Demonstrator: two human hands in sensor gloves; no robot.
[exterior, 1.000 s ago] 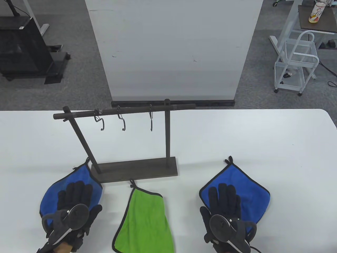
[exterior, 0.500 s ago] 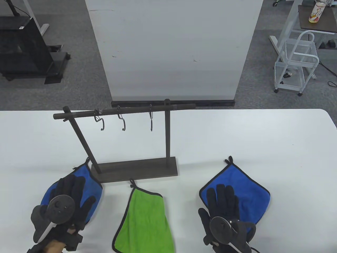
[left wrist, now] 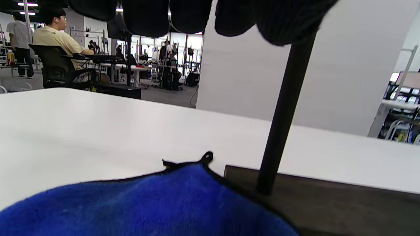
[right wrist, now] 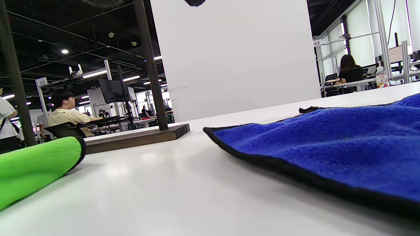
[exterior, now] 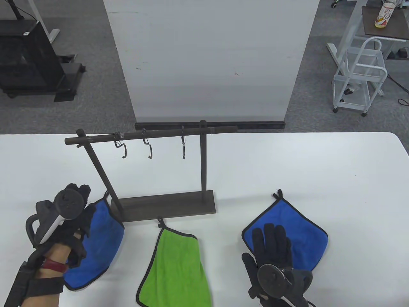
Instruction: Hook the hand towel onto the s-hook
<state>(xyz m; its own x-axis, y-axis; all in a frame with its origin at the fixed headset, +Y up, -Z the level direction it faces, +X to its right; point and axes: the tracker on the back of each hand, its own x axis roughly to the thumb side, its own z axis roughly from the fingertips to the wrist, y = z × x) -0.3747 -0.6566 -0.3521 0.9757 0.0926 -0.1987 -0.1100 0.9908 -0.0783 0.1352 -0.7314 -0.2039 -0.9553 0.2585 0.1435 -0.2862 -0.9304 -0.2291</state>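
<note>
Though beyond the rack (right wrist: 131,137), legible: sign "11" (right wrist: 42,81), sign "12" (right wrist: 316,43).

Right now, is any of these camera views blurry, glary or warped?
Table view: sharp and evenly lit, soft shadows, and the table edge bows from wide-angle distortion. Left wrist view: the nearest blue towel is soft, the fingers dark and blurred. Right wrist view: faint sheen on the table, bright windows at right.

On the surface (exterior: 287,166), the rack (exterior: 166,206) stands at centre. One towel (exterior: 102,236) lies at its 8 o'clock, another towel (exterior: 175,265) at 6, a third towel (exterior: 300,230) at 4.
</note>
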